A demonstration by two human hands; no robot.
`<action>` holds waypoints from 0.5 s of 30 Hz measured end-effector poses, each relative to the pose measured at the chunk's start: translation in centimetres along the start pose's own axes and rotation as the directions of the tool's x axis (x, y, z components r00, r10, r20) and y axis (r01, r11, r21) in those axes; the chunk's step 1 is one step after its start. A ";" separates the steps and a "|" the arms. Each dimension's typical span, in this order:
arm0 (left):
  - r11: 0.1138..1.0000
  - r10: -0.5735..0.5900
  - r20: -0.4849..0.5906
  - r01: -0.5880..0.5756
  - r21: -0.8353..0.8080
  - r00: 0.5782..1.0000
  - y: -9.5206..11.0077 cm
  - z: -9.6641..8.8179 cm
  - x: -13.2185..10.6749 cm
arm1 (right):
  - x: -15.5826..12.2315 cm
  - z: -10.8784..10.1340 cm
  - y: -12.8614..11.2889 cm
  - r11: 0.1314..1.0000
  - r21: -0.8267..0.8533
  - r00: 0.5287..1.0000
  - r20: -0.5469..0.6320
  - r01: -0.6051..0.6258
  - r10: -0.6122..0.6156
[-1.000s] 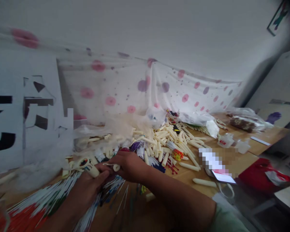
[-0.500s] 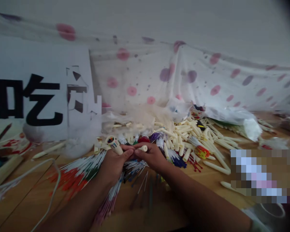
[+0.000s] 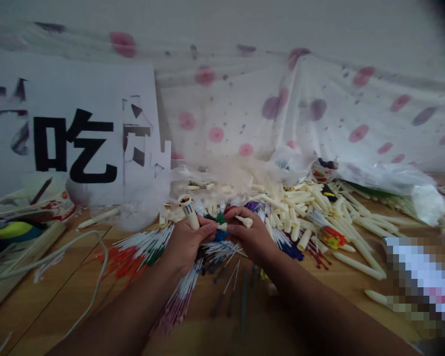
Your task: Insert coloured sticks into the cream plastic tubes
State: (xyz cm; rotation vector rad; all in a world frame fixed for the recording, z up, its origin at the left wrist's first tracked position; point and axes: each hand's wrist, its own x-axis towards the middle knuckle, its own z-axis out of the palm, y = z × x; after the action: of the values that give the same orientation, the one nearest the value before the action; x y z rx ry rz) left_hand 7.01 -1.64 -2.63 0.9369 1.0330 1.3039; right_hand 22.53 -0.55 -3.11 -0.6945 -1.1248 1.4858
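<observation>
On the left of the tabletop (image 3: 52, 296) lie a white cord (image 3: 92, 282) and a fan of thin coloured refills (image 3: 133, 249). Our left hand (image 3: 187, 242) is closed around a cream pen barrel (image 3: 189, 211), its open end up with coloured tips inside. Our right hand (image 3: 252, 237) pinches a small cream cap (image 3: 244, 221) just beside it. A pile of barrels (image 3: 300, 207) waits to the right, so we judge much remains.
</observation>
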 end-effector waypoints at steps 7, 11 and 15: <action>0.993 0.001 0.082 -0.010 0.116 0.997 -0.7 -0.1 0.0 | 0.3 -0.4 -0.2 0.931 -0.293 0.976 0.086 0.217 -0.200; 0.987 0.012 0.070 -0.023 0.158 0.997 -0.4 0.0 0.0 | 0.4 -1.0 0.1 0.532 -0.613 0.811 0.417 0.584 -0.411; 0.971 0.023 0.079 -0.041 0.235 0.997 -0.1 0.1 -0.1 | -0.3 -0.8 0.3 0.257 -0.709 0.727 0.505 0.657 -0.466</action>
State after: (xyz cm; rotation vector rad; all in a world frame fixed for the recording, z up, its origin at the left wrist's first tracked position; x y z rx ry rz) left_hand 7.11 -1.70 -2.73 1.1789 1.1350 1.1783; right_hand 23.23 -0.58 -3.72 -0.6643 -2.0656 0.2273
